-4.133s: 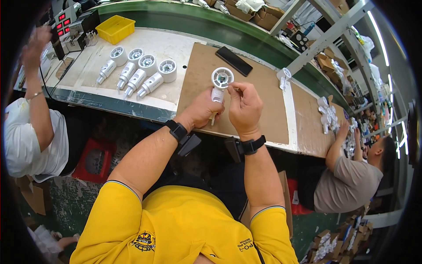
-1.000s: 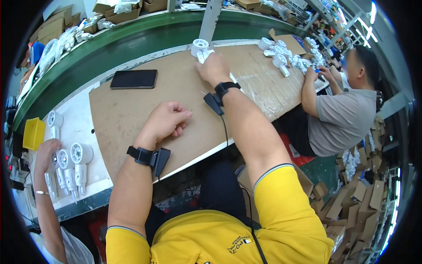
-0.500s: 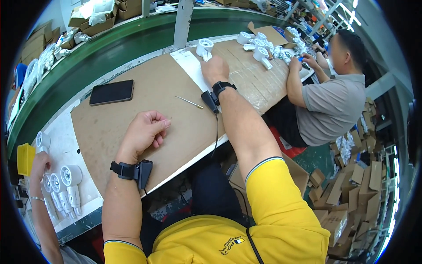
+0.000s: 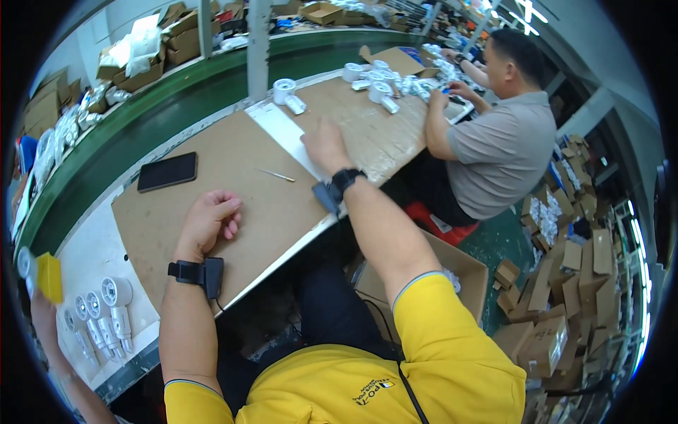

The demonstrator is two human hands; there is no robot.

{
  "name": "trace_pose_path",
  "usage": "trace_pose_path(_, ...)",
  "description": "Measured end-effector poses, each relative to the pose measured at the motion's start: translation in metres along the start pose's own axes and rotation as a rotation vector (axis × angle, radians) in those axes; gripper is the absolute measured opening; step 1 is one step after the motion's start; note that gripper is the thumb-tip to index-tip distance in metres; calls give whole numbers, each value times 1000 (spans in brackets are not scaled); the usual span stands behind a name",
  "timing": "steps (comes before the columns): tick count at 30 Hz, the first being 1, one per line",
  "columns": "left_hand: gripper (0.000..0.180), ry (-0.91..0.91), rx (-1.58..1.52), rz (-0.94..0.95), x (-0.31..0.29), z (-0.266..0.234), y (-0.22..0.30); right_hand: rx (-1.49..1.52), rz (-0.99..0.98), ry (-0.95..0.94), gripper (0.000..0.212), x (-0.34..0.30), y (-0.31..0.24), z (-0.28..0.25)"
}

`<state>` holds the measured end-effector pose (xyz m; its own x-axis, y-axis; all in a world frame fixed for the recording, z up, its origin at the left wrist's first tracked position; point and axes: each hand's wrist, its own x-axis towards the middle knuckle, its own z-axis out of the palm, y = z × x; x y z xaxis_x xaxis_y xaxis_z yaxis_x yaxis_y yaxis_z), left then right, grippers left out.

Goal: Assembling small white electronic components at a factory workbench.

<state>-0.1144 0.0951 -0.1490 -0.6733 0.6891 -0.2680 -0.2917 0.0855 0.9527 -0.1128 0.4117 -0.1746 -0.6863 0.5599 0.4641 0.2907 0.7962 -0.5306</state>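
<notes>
Dark lettering (image 4: 372, 391) marks the yellow shirt (image 4: 445, 346). The left hand (image 4: 210, 220) has a half-open, empty grip; the blurred right hand's (image 4: 327, 148) cannot be told. Beyond it, a white device (image 4: 284, 90) rests on the tabletop (image 4: 282, 133); a thin tool (image 4: 277, 175) lies between hands.

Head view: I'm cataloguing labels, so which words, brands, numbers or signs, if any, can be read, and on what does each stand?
Shirt: dark lettering on the chest; I won't copy its wording.
Carton: any print too small to read.
White devices: any marks too small or blurred to read.
Phone: dark screen, no text visible.
</notes>
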Motion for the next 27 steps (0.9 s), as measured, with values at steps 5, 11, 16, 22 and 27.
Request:
trace_pose_path(5, 11, 69, 6, 33, -2, -13, -9, 469, -157, 92, 11, -111, -33, -43)
trace_pose_path(11, 17, 182, 152, 51, 8, 5, -12, 447, -227, -187, 28, -174, -72, -45)
trace_pose_path(16, 23, 333, 522, 148, 6, 16, -40, 226, -423, -105, 23, -191, -81, -41)
trace_pose_path(22, 30, 444, 816, 249, -46, 49, -53, 173, -403, -132, 20, -198, -80, -47)
trace_pose_path(27, 34, 411, 883, 340, -105, 73, -46, 126, -387, -170, 18, -197, -78, -41)
